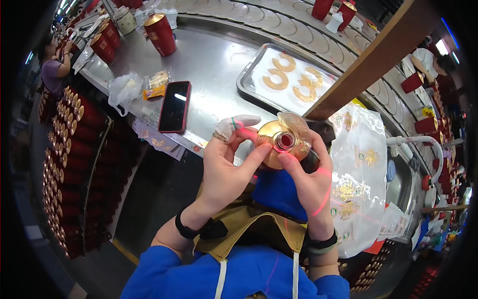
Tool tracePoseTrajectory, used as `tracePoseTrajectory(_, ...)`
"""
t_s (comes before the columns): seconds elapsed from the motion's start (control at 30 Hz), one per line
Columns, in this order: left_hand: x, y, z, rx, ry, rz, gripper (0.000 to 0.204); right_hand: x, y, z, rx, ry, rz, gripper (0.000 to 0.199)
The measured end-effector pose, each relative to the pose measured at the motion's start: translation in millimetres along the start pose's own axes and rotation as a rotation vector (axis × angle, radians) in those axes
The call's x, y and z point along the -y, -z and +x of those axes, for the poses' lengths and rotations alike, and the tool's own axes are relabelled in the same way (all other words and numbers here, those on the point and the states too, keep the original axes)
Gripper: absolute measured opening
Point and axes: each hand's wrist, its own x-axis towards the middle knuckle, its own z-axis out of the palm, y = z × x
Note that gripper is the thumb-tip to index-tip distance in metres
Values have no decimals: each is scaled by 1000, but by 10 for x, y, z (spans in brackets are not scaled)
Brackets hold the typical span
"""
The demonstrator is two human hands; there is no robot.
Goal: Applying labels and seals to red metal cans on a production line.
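A gold-topped bottle (271, 158) is held in front of my chest, its round open neck facing up and its body mostly hidden. My left hand (226, 162) presses thumb and fingers on the left of its gold shoulder; one finger wears a white cover. My right hand (311, 177) grips the right side, thumb close to the neck. An embossed gold curved piece (293, 122) lies against the shoulder beside the neck, its far end sticking up past the rim. Red light lines cross both hands and the bottle.
A metal tray (251, 64) holds gold curved pieces on a white sheet. Nearby are a phone (174, 107), a plastic bag (124, 90) and a red bottle (159, 35). A wooden post (373, 55) slants at right, above plastic sheeting (361, 174). Red gold-topped bottles (89, 164) crowd the left.
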Motion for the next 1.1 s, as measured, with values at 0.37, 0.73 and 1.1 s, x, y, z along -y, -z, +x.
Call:
tracePoseTrajectory(0.37,-5,20,13,14,-3,43,45,54,-43,-41,-21,-57,31,47)
tracePoseTrajectory(0.73,-6,-29,52,45,-20,-10,48,1,12,-31,15,-37,-23,49)
tracePoseTrajectory(1.1,18,-86,104,118,173,-317,34,17,12,-32,28,-37,-84,51)
